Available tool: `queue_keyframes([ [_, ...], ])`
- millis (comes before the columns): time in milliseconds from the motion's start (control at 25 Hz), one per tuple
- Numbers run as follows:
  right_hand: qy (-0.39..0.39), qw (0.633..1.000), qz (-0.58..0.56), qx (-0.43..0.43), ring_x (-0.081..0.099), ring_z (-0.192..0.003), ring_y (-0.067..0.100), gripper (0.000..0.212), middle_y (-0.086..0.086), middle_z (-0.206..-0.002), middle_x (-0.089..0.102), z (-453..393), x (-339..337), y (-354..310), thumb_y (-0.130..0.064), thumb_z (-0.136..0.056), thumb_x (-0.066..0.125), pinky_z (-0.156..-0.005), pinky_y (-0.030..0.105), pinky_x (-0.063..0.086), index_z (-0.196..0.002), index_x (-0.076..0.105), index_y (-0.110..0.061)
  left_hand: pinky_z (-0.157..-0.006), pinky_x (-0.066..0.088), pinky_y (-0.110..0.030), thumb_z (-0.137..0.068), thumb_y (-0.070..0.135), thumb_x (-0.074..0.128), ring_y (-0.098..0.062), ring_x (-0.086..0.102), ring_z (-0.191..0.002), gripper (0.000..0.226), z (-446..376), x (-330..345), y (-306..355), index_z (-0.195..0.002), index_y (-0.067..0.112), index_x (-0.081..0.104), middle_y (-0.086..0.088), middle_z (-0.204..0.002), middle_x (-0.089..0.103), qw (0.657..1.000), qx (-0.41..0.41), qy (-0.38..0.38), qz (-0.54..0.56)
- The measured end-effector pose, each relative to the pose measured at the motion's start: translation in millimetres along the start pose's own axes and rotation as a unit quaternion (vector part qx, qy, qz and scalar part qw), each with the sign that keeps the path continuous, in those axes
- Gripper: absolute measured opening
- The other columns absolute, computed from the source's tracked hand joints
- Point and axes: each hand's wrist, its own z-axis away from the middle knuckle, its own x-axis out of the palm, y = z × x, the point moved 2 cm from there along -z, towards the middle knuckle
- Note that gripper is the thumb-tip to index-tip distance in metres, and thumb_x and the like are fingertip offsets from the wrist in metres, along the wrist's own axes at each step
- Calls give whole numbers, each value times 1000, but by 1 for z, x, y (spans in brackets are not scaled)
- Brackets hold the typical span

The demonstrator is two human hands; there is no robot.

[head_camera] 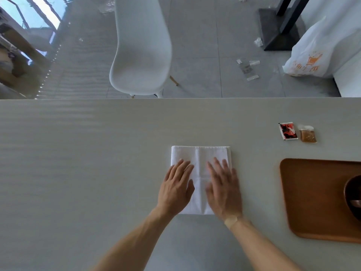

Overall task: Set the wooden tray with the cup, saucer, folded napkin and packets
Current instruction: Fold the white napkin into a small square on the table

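Your table (78, 153) fills the lower part of the view, pale grey and matte, its far edge running straight across. Beyond that edge a white chair (141, 47) stands on the tiled floor, and a white plastic bag (310, 53) with orange print sits further to your right among scattered scraps.

The wooden tray (312, 196) lies flat on the table at your right, cut off by the frame edge. A dark round dish (353, 196) rests on it at the far right; only part shows, so you cannot tell whether it is the cup or the saucer.

The white napkin (201, 159) lies folded into a rectangle near the table's centre, well apart from the tray, with creases running along and across it.

Your left hand (175, 186) presses flat on the napkin's left side, fingers spread and extended, grasping nothing. Your right hand (224, 188) lies flat on the right side, likewise splayed with nothing held. A tan plaster (231, 221) crosses your right wrist.

Two packets sit on the bare table beyond the tray's far-left corner: a red-and-black packet (288, 131), and just beside it on the right a clear packet of brown contents (308, 133).
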Motion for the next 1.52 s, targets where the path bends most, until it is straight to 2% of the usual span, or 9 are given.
queue_keyframes([
  [80,-54,997,32,-42,12,-149,26,57,1,-161,20,-16,15,-14,-25,-96,38,-119,51,16,-151,27,-19,-118,31,-44,-96,21,47,-25,29,-146,50,-7,12,5,-144,8,44,-9,-154,41,999,-9,-42,-20],
  [240,-110,990,85,11,13,-148,28,56,2,-161,17,-29,31,3,-37,-99,27,-120,52,16,-151,25,-18,-117,31,-46,-99,23,41,-24,22,-148,51,-18,29,5,-147,7,38,-11,-158,30,995,4,-93,-42],
  [480,-89,993,82,15,15,-149,23,57,4,-160,21,-26,42,9,-38,-97,30,-118,48,16,-151,27,-21,-118,26,-44,-103,31,30,-19,18,-150,52,-16,44,-7,-151,11,32,-7,-160,28,996,-2,-83,-38],
  [680,-86,994,74,12,15,-149,24,59,8,-160,20,-26,42,14,-41,-97,33,-120,45,17,-152,27,-19,-120,22,-44,-99,46,37,-21,18,-150,65,-17,40,-17,-151,8,30,-10,-160,25,993,-44,-96,-60],
  [840,-74,992,73,75,11,-150,24,62,5,-162,16,-24,29,40,-45,-98,25,-121,44,13,-154,18,-19,-122,11,-45,-97,53,30,-17,7,-151,72,-15,27,-45,-155,14,15,-4,-164,12,984,-92,-111,-101],
  [1000,-83,990,77,84,9,-150,24,62,3,-163,11,-24,25,43,-43,-97,23,-121,46,11,-154,14,-19,-122,7,-47,-97,53,26,-17,3,-152,73,-14,25,-50,-156,16,6,-2,-165,4,979,-106,-136,-111],
  [1160,-94,991,60,76,7,-150,24,62,4,-163,8,-25,19,42,-43,-98,21,-122,45,8,-154,16,-18,-121,3,-50,-98,52,22,-18,1,-152,71,-15,21,-48,-156,16,5,-1,-165,1,979,-104,-140,-110],
  [1320,-55,997,34,34,13,-149,26,56,7,-160,24,-40,14,32,-34,-99,29,-121,44,11,-150,30,-13,-122,-1,-50,-101,46,24,-19,-2,-152,64,-34,18,-33,-156,17,11,-1,-165,3,987,-78,-110,-93],
  [1520,-77,996,42,-14,22,-146,31,52,10,-156,31,-74,30,12,-22,-98,46,-118,49,23,-147,36,-9,-122,14,-48,-103,36,23,-22,7,-151,56,-72,37,-5,-154,14,20,-5,-163,13,989,-18,-125,-76],
])
